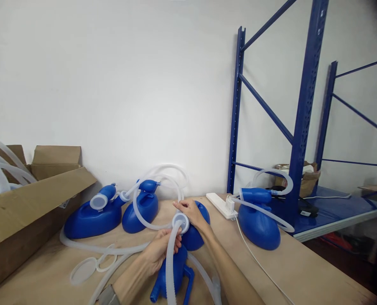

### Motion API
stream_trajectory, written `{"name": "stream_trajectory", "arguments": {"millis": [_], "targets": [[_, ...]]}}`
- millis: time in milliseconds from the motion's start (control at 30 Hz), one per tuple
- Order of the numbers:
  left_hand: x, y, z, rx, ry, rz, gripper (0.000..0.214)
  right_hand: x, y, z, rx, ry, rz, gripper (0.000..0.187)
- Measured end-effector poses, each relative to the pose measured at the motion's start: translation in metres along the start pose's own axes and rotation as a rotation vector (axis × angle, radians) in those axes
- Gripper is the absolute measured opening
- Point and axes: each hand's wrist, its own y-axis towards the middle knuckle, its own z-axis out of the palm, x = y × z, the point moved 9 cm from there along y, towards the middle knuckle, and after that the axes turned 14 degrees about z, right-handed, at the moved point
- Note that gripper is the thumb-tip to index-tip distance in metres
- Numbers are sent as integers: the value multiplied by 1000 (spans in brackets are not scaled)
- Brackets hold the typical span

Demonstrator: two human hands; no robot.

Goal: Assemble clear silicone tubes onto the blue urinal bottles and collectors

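Note:
My left hand is closed around a white ribbed hose just below its round end cap. My right hand pinches the top of that cap from behind, over a blue plastic bottle on the wooden table. A second blue bottle with a handle lies under the hose, close to me.
Two more blue bottles with hoses sit at the left, another at the right beside a white power strip. An open cardboard box holds hoses at far left. Blue shelving stands right. A loose white lid lies near.

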Motion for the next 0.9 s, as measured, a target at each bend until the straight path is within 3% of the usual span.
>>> {"name": "stream_trajectory", "arguments": {"millis": [267,400,500,700,900], "targets": [[-6,-1,-6,-32,81,1,49,1,-1,2,53,-13,2,54],[-25,-5,-14,1,179,-12,38,4,1,8,136,100,44,40],[-46,-6,-21,-10,179,20,48,3,3,11,162,166,72,51],[-70,3,-12,-25,127,20,48,4,6,2,28,217,17,56],[-60,37,3,-129,13,93,37,2,2,-1,-86,156,-3,53]]}}
